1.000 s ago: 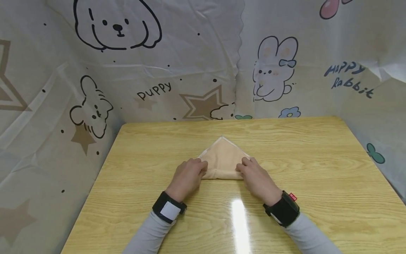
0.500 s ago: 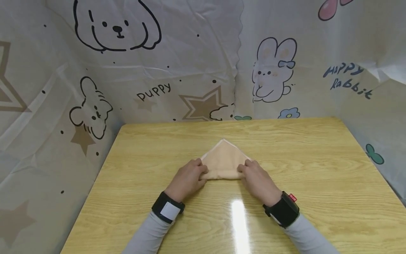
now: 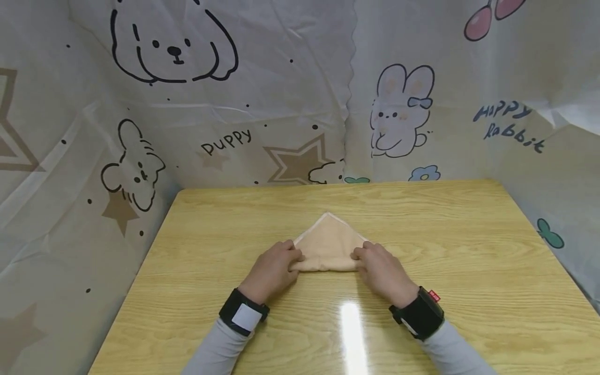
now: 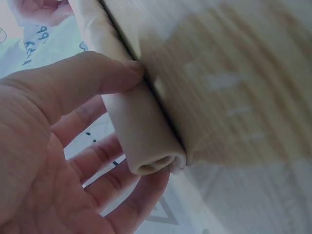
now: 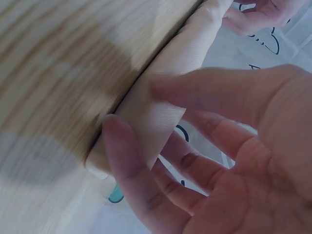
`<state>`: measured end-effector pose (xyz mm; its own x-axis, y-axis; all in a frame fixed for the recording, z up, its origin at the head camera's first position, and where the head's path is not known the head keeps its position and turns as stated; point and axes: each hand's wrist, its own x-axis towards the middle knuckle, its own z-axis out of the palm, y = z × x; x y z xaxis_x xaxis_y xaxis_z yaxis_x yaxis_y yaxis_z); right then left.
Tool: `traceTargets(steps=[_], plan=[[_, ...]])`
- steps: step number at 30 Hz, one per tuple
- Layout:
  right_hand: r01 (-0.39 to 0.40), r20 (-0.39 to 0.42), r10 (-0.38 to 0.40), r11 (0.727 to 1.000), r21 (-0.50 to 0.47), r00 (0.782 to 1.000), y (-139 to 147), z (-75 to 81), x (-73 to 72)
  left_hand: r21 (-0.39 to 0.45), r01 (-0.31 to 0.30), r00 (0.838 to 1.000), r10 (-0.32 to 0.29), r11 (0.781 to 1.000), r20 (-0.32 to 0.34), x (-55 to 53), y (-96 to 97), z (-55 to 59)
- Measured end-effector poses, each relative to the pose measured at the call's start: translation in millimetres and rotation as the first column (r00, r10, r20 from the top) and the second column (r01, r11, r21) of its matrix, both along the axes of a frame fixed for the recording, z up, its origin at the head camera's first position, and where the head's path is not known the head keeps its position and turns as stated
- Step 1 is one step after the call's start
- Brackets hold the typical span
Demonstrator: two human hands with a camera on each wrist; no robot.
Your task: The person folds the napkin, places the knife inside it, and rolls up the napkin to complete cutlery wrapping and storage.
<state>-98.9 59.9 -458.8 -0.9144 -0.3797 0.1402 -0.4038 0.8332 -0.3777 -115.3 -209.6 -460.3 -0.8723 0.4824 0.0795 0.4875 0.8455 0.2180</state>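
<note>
A peach cloth (image 3: 329,237) with a pale edge lies on the table, its near side rolled and its flat part tapering to a point at the far side. The left hand (image 3: 269,271) holds the left end of the roll. In the left wrist view, the thumb presses the roll (image 4: 139,124) and the fingers curl behind it; the spiral end shows. At the right end is the right hand (image 3: 385,271). The right wrist view has its blurred thumb over the roll (image 5: 183,56), one finger along the near side, and the others behind.
The wooden table (image 3: 440,224) carries a bright light reflection near its front. Pale sheets with cartoon prints (image 3: 403,114) stand behind the table and along its sides. Each wrist wears a black band (image 3: 244,312).
The flat part has become slightly shorter as the near side rolled up. The left hand has shifted a little left, and its thumb stands lower. The head view has tilted slightly.
</note>
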Motion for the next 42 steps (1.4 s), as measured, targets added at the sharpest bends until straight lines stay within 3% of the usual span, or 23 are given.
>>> traceTargets(steps=[7, 13, 17, 21, 26, 34, 42], plan=[[-0.016, 0.025, 0.017, 1.000, -0.024, 1.000, 6, -1.1, -2.1, 0.006, 0.037, 0.999, -0.037, 0.999, 0.023, -2.4, -2.3, 3.8], [-0.086, -0.036, 0.086, 0.996, 0.007, 0.996, 4, -1.4, -4.8, -0.055, 0.084, 0.992, -0.088, 0.995, -0.086, -1.2, 3.1, 6.0], [-0.083, -0.050, 0.085, 0.996, 0.031, 0.995, 3, -2.0, -4.5, -0.034, 0.127, 0.981, -0.130, 0.991, -0.144, -0.4, 11.0, 4.2], [-0.071, -0.065, 0.075, 0.996, 0.052, 0.995, 2, -2.7, -4.1, -0.019, 0.123, 0.977, -0.124, 0.992, -0.175, 0.5, 15.9, 1.4], [-0.094, -0.081, 0.097, 0.994, 0.048, 0.992, 3, -4.6, -5.2, -0.009, 0.121, 0.977, -0.121, 0.993, -0.175, 2.3, 16.6, 1.1], [-0.144, -0.086, 0.151, 0.986, 0.084, 0.985, 2, -3.2, -6.4, -0.016, 0.185, 0.965, -0.184, 0.983, -0.189, 3.8, 12.9, 4.3], [-0.189, -0.175, 0.208, 0.975, 0.118, 0.962, 3, -6.9, -8.0, 0.021, 0.150, 0.985, -0.148, 0.988, -0.094, 4.3, 12.3, 5.5]])
